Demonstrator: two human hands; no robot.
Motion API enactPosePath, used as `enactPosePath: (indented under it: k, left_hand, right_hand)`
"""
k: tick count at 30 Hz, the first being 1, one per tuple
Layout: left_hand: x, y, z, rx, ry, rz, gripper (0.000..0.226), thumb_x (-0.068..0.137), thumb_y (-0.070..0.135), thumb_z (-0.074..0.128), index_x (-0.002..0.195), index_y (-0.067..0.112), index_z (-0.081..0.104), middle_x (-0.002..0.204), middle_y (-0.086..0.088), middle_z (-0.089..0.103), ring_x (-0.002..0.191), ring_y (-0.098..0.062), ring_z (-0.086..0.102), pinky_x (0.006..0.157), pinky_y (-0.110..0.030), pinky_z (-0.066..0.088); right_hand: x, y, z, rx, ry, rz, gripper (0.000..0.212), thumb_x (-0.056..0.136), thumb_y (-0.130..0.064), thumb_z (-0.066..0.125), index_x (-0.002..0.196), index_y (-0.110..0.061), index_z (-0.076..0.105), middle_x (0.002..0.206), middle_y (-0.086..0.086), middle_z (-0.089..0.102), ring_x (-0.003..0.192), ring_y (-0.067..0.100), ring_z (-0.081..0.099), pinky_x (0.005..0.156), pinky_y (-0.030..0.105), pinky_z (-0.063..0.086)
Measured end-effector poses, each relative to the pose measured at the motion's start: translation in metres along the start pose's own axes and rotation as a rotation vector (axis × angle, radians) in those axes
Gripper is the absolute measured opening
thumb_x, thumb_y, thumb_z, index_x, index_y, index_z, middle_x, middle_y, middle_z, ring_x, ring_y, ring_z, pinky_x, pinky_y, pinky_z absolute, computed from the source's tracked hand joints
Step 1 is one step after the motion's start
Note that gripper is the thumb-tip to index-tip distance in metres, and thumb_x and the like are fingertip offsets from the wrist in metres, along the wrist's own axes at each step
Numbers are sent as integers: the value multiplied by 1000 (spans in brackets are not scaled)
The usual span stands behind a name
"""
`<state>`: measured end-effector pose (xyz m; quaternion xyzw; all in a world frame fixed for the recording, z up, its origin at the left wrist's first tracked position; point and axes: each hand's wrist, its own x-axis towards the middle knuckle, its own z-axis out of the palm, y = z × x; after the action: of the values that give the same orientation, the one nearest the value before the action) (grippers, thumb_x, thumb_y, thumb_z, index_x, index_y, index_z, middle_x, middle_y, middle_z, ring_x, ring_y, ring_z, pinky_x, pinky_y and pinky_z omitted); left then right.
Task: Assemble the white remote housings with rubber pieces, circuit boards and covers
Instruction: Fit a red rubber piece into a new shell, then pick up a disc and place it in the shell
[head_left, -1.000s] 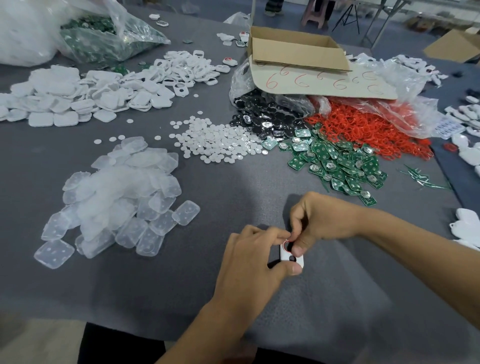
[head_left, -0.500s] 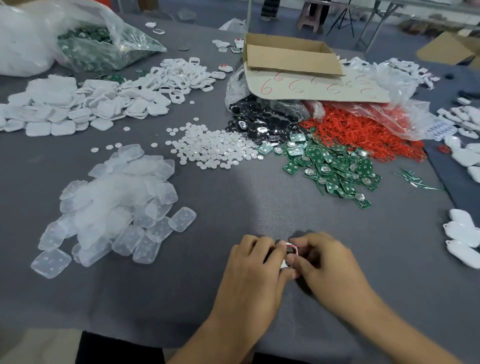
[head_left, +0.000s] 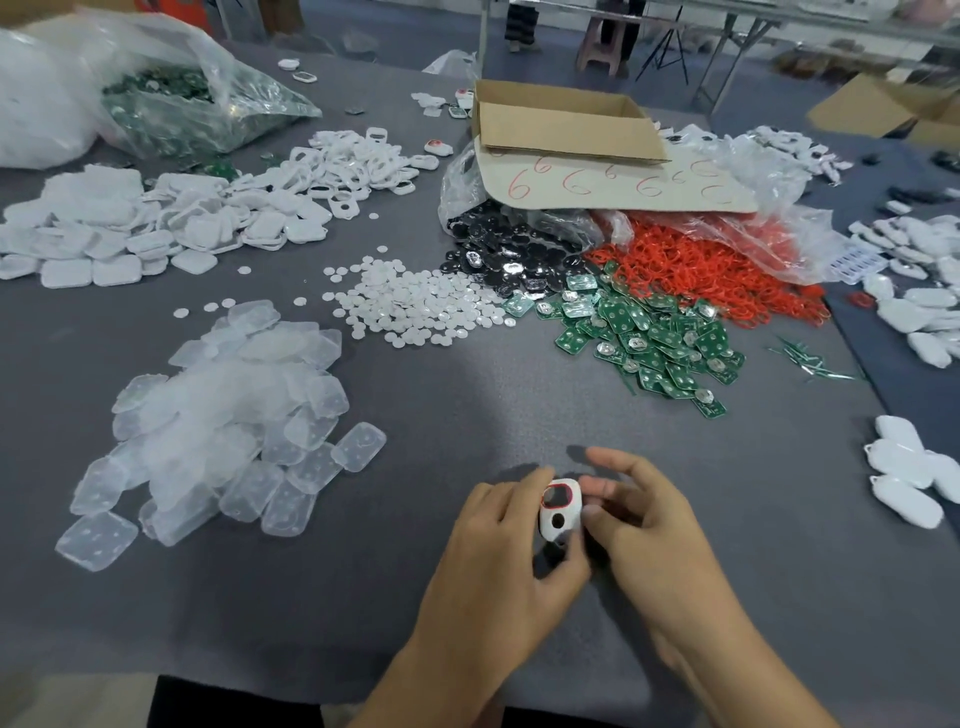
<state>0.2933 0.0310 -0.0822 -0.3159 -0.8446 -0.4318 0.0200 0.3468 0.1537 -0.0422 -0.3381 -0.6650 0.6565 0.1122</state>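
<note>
Left hand: the left hand (head_left: 498, 561) has its grip closed round the white remote housing (head_left: 560, 512), with the thumb low down and the fingers on the top left edge.
Right hand: the right hand (head_left: 654, 525) is just beside the housing, on its right. Two fingertips (head_left: 597, 488) touch the housing's right edge, and one finger points away. I cannot tell if this grip holds the housing or only touches it.
Housing: it is between the two hands, over the grey surface (head_left: 467, 395), near the front edge. A red ring (head_left: 558, 485) sits round its big top hole, and a small round hole is below that.
Clear rubber pads (head_left: 223, 415): a big heap to the left of the hands.
White discs (head_left: 415, 306): small round ones spread out in the middle, well apart from the hands.
Green circuit boards (head_left: 649, 332): a pile just right of the discs.
Red rings (head_left: 701, 265): a heap behind the boards, partly under clear plastic.
Black pieces (head_left: 519, 254): a pile behind the discs, beside the red rings.
White covers (head_left: 130, 228): a wide pile at the far left.
Cardboard box (head_left: 561, 124): at the back, behind the black pieces.
White shells (head_left: 909, 478): a few at the right edge.
</note>
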Motion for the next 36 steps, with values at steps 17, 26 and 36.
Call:
enactPosePath:
  k: [17,26,36]
  left_hand:
    - [22,-28,-59,-7,-247,-275,28,85,35,72,112,45,70,89,12,52,91,1,56,75,-6,40]
    - [200,-23,-24,-81,65,-196,17,95,12,58,102,18,71,97,4,69,91,-11,62,80,-16,42]
    - [266,-71,-3,-62,136,-249,17,94,11,63,111,12,66,105,-3,67,97,-17,62,84,-24,46]
  right_hand:
    - [22,17,47,-350,-32,-444,38,73,-6,86,89,-40,75,86,-14,69,74,7,68,67,14,50]
    - [207,-83,71,-727,170,-570,21,88,-12,67,107,-17,75,103,6,73,91,22,65,87,36,50]
    - [260,-85,77,-495,143,-527,20,85,1,69,84,-19,74,70,-8,69,65,-2,63,64,12,46]
